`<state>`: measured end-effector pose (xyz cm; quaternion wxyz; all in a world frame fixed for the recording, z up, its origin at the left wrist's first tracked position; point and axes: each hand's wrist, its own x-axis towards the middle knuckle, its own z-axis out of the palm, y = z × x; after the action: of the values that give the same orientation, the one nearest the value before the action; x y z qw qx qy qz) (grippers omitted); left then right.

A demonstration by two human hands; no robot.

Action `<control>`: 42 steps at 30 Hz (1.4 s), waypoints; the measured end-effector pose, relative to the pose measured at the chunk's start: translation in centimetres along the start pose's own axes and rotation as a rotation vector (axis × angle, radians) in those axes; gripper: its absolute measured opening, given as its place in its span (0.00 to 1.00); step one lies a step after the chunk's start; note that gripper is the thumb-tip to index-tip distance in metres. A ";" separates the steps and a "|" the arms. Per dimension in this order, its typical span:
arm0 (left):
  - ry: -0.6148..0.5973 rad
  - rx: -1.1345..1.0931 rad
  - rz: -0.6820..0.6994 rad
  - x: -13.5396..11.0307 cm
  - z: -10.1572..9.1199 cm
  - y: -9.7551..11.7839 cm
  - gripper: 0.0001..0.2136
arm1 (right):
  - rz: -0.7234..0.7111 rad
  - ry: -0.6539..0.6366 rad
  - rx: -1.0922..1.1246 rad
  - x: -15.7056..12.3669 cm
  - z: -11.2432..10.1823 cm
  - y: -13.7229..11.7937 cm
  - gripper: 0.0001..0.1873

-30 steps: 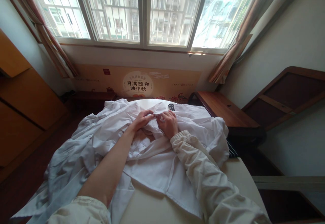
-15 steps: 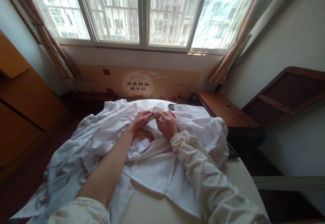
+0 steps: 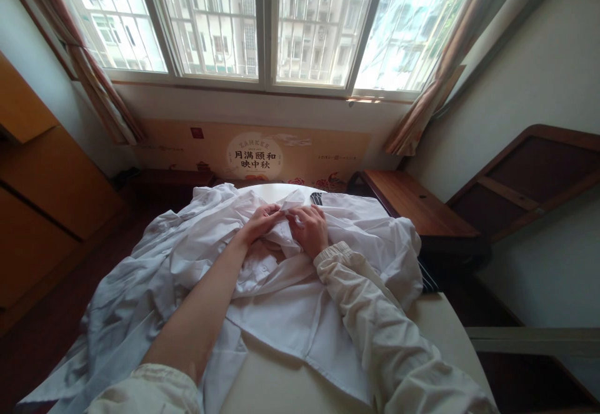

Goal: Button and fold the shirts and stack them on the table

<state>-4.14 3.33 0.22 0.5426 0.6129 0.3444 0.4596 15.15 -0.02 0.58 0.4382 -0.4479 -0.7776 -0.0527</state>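
A white shirt (image 3: 290, 301) lies spread over a round pale table (image 3: 276, 383), its front facing up. Both hands meet at the shirt's collar at the far side. My left hand (image 3: 260, 221) pinches the collar fabric with closed fingers. My right hand (image 3: 310, 229) is closed on the same fold of the collar, its fingertips touching those of the left. More crumpled white cloth (image 3: 140, 289) hangs off the table's left edge.
A striped dark cloth (image 3: 427, 276) shows under the shirt at the right. A wooden side table (image 3: 412, 204) stands to the right, a wooden cabinet (image 3: 42, 195) to the left. A printed cardboard panel (image 3: 255, 151) leans below the window (image 3: 262, 23).
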 end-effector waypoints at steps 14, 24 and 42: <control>-0.026 0.033 0.013 -0.2 0.0 0.2 0.20 | 0.026 -0.087 -0.039 0.2 -0.7 -0.2 0.11; 0.123 0.256 0.126 0.2 0.4 0.0 0.21 | -0.031 -0.090 -0.076 0.4 -0.7 0.0 0.09; 0.218 0.111 0.052 0.3 0.2 -0.3 0.22 | 0.107 -0.095 0.024 0.4 -0.4 0.2 0.08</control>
<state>-3.83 3.59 -0.04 0.4552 0.5969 0.4103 0.5179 15.42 0.17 1.09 0.4086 -0.4853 -0.7730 0.0015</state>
